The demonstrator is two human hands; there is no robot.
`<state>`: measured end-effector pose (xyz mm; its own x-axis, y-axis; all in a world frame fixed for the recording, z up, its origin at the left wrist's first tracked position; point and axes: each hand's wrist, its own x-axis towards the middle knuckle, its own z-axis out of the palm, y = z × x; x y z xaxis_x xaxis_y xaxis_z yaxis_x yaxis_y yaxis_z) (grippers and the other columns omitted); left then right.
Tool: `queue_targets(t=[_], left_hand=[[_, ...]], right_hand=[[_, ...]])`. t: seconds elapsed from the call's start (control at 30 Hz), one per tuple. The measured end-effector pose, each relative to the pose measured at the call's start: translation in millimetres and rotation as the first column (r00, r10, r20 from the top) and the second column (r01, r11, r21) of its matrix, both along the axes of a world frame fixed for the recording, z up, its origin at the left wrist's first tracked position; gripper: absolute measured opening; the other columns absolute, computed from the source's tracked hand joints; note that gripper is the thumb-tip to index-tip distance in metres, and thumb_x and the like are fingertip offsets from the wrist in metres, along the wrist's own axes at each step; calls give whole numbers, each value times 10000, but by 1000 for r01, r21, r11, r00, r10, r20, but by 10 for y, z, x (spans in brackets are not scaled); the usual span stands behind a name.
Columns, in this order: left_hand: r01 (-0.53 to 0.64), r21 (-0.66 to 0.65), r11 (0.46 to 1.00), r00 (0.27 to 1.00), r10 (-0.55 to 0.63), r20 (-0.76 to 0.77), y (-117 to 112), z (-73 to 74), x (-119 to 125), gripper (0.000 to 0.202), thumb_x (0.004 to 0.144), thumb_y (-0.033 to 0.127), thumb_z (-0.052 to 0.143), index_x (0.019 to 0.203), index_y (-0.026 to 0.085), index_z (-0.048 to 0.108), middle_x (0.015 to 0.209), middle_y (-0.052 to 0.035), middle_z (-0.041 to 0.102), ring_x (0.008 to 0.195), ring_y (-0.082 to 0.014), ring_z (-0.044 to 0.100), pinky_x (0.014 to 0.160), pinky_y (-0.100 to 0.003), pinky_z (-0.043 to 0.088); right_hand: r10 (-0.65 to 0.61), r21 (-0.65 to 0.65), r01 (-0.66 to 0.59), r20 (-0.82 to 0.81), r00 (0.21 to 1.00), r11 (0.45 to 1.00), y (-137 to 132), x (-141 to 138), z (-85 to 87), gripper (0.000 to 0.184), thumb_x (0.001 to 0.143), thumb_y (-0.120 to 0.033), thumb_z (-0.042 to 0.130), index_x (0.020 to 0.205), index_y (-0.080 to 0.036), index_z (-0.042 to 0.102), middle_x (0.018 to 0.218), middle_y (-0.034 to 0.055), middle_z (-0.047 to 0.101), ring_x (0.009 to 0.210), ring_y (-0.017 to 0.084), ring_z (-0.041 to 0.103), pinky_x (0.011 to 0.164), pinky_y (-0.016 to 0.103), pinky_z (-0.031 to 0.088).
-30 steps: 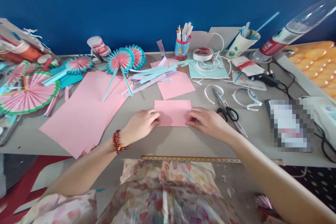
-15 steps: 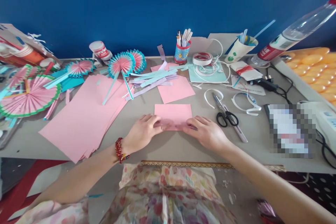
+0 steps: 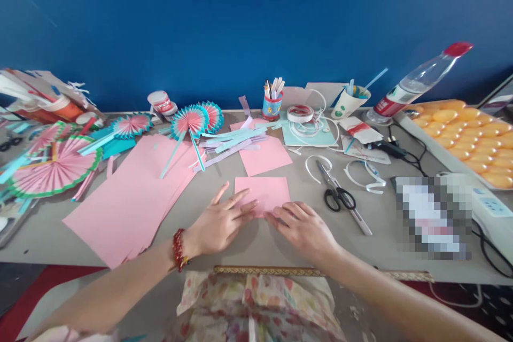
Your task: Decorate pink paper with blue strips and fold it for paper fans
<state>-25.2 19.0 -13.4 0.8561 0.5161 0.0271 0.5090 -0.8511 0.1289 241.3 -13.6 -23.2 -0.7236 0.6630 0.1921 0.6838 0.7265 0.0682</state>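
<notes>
A small pink paper rectangle [image 3: 265,192] lies on the grey table [image 3: 256,243] in front of me. My left hand [image 3: 219,221], with a red bead bracelet at the wrist, lies flat with its fingers spread, the fingertips resting on the paper's left lower edge. My right hand [image 3: 301,225] presses on the paper's near edge with its fingers together and bent. Neither hand lifts the sheet.
A stack of pink sheets [image 3: 132,197] lies left, another pink sheet [image 3: 265,156] behind. Black-handled scissors [image 3: 339,195] and white strips lie right. Folded paper fans [image 3: 52,165], a pen cup [image 3: 271,105], tape roll [image 3: 300,113], plastic bottle [image 3: 417,81] and an orange tray [image 3: 473,139] ring the table.
My left hand has opened from curled fingers to a flat spread on the paper's edge. My right hand slid left along the near edge. The view tilted up a little.
</notes>
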Motion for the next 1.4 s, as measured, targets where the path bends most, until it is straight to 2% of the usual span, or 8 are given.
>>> queue_targets(t=[0.23, 0.4, 0.53, 0.8, 0.97, 1.13, 1.3, 1.4], left_hand=[[-64, 22, 998, 998, 64, -13, -217, -41, -258, 651, 988, 510, 380, 1540, 209, 208, 1538, -90, 372, 1467, -267, 224, 1192, -571, 12], [-84, 26, 996, 995, 85, -45, -267, -65, -298, 682, 991, 526, 348, 1552, 199, 141, 1573, -77, 294, 1469, -260, 219, 1204, -526, 12], [-75, 33, 997, 996, 77, -38, -261, -66, -288, 683, 992, 518, 354, 1551, 188, 141, 1576, -78, 284, 1471, -256, 214, 1206, -519, 19], [-73, 43, 996, 997, 74, -27, -260, -84, -302, 652, 995, 523, 340, 1547, 216, 178, 1574, -68, 292, 1464, -242, 239, 1210, -496, 26], [-83, 24, 996, 996, 84, -28, -264, -84, -293, 656, 996, 519, 343, 1548, 211, 170, 1578, -70, 280, 1466, -241, 236, 1214, -500, 41], [-96, 50, 994, 995, 97, -18, -295, -96, -334, 651, 994, 509, 355, 1544, 202, 191, 1571, -84, 296, 1459, -244, 256, 1213, -488, 117], [-203, 67, 977, 979, 201, 25, -379, -166, -425, 624, 997, 453, 388, 1535, 182, 227, 1571, -102, 293, 1456, -257, 265, 1193, -481, 227], [-295, 19, 955, 953, 293, 81, -389, -194, -420, 612, 1006, 374, 389, 1541, 161, 183, 1568, -122, 299, 1450, -243, 283, 1180, -446, 285]], right_hand=[[-64, -37, 63, -20, 998, 997, -168, -71, -122, 417, 845, -114, 547, 1255, -124, 623, 1250, 98, 654, 1085, 265, 560, 899, 411, 472], [-102, -87, 91, -123, 987, 992, -262, 76, -199, 531, 869, -66, 431, 1386, -156, 517, 1340, 93, 604, 1165, 227, 581, 944, 386, 506], [-129, -100, 111, -201, 971, 989, -338, 118, -186, 518, 952, -155, 412, 1470, -148, 403, 1415, 97, 538, 1267, 215, 530, 1046, 378, 469], [-163, -171, 137, -146, 976, 976, -367, 223, -151, 617, 973, -259, 432, 1544, -165, 216, 1512, 99, 403, 1346, 228, 452, 1135, 448, 382], [-219, -127, 207, -89, 972, 970, -385, 292, -227, 640, 968, -335, 469, 1541, -177, 228, 1534, 90, 368, 1402, 272, 359, 1141, 518, 335], [-173, -103, 164, -90, 981, 981, -397, 318, -215, 647, 957, -368, 481, 1535, -191, 251, 1520, 93, 398, 1401, 269, 360, 1146, 520, 307], [-158, -105, 147, -104, 982, 984, -312, 350, -104, 581, 972, -355, 455, 1517, -225, 302, 1475, 81, 471, 1370, 264, 404, 1133, 510, 308], [-222, -70, 213, -184, 957, 975, -206, 215, 14, 493, 970, -315, 459, 1447, -199, 414, 1449, 93, 501, 1315, 264, 455, 1098, 484, 342]])
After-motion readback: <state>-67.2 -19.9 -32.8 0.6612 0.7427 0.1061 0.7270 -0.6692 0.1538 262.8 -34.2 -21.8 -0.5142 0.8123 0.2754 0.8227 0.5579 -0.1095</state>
